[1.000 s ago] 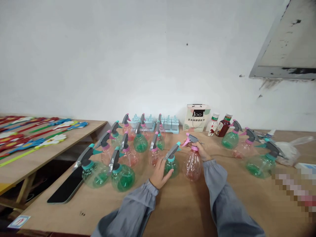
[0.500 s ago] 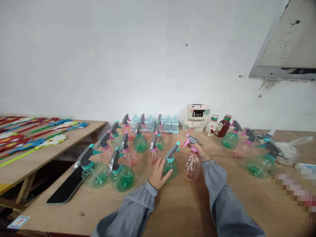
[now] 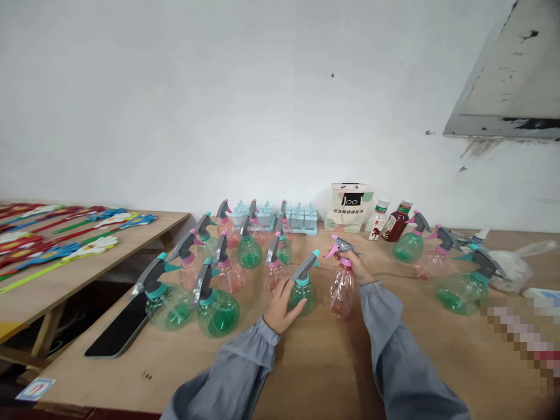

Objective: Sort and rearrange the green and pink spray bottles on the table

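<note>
My left hand point(image 3: 280, 310) rests against the left side of a green spray bottle point(image 3: 305, 293), thumb across its front and fingers round its far side. This bottle stands upright and has a grey head with a turquoise nozzle. Just right of it, my right hand point(image 3: 359, 269) is closed round the grey and pink head of a pink spray bottle point(image 3: 342, 290), whose pink nozzle points left. Some of the right fingers are hidden behind that head. Left of my hands stand several more spray bottles, among them a green one point(image 3: 217, 314) and a pink one point(image 3: 274, 274).
Three spray bottles stand at the right, the nearest a green one point(image 3: 462, 291). Behind are light-blue popsicle molds point(image 3: 304, 220), a paper bag point(image 3: 350, 208) and two drink bottles point(image 3: 396, 221). A phone point(image 3: 117, 329) lies at left. Another table point(image 3: 52, 280) holds colourful hand-shaped toys.
The camera view has shifted very slightly. Both hands stay at their bottles with no clear movement.
</note>
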The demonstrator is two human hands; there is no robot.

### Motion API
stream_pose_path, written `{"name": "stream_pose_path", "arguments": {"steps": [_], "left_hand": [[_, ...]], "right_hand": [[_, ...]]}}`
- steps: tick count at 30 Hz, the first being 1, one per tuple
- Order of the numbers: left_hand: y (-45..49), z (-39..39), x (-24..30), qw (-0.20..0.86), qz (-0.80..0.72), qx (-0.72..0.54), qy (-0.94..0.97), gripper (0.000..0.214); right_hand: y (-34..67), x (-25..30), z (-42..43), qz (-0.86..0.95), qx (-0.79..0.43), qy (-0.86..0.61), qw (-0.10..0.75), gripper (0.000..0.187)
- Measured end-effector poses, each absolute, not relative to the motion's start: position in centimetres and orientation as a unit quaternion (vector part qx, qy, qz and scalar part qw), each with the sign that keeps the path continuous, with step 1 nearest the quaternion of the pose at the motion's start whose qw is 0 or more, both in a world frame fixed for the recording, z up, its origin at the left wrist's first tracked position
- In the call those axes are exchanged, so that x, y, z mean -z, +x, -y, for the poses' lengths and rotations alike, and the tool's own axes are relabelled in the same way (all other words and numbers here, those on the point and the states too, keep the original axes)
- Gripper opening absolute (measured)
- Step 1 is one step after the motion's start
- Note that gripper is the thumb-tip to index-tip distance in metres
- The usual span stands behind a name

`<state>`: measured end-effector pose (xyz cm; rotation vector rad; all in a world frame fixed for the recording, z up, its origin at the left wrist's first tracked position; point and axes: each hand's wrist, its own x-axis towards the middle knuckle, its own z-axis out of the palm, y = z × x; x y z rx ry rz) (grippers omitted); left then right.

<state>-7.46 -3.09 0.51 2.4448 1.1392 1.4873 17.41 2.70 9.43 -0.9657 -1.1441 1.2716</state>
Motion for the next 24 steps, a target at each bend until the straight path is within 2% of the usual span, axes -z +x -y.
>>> {"name": "stream_pose_path", "arguments": {"steps": [12, 20, 24], "left_hand": [[-7.5, 3.2, -0.5, 0.062, -0.376, -0.472, 0.795, 0.053], [-7.1, 3.1, 0.3, 0.033, -0.371, -0.491, 0.788, 0.054], [-7.1, 3.1, 0.2, 0.033, -0.374, -0.493, 0.785, 0.053]], "right_hand": [[17.3, -9.9, -2.3, 0.457, -0.539, -0.399, 0.584, 0.025], [17.2, -10.8, -1.3, 0.455, -0.535, -0.403, 0.587, 0.031], [18.8, -10.6, 0.2, 0.486, -0.495, -0.412, 0.592, 0.033]]}}
